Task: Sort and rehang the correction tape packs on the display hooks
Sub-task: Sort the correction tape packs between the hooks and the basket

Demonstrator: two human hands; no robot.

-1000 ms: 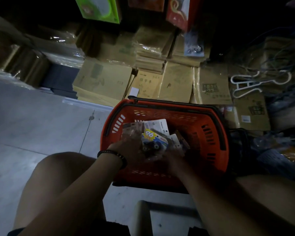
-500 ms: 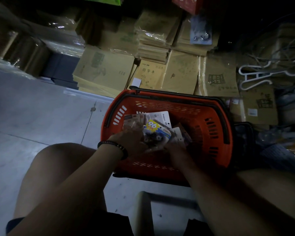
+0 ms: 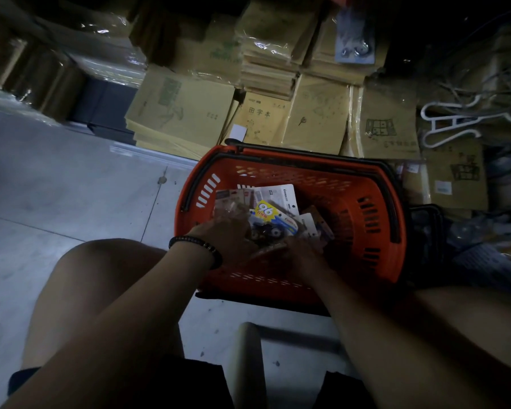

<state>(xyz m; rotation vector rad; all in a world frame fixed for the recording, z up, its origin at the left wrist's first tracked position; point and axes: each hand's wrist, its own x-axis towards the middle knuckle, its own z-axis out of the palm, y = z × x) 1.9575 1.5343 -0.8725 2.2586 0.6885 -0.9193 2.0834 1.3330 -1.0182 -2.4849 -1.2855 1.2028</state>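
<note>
An orange shopping basket [image 3: 366,231] stands on the floor in front of my knees. Inside it lie several correction tape packs [image 3: 273,215], carded blister packs in white, yellow and blue. Both my hands are down in the basket. My left hand [image 3: 227,234], with a dark bead bracelet on the wrist, has its fingers curled into the left side of the pile. My right hand [image 3: 300,253] holds the pile's near right side, its fingers hidden among the packs. No display hooks are in view.
Stacks of brown wrapped exercise books [image 3: 316,119] line the floor behind the basket. A white plastic hanger [image 3: 452,122] and tangled wires lie at the right. Dark bags [image 3: 484,243] sit right of the basket. Grey tiled floor [image 3: 56,187] spreads to the left. A stool leg [image 3: 248,364] stands between my legs.
The view has tilted down slightly, so the basket sits higher in frame. Both hands stay in the pile, shifting the packs a little.
</note>
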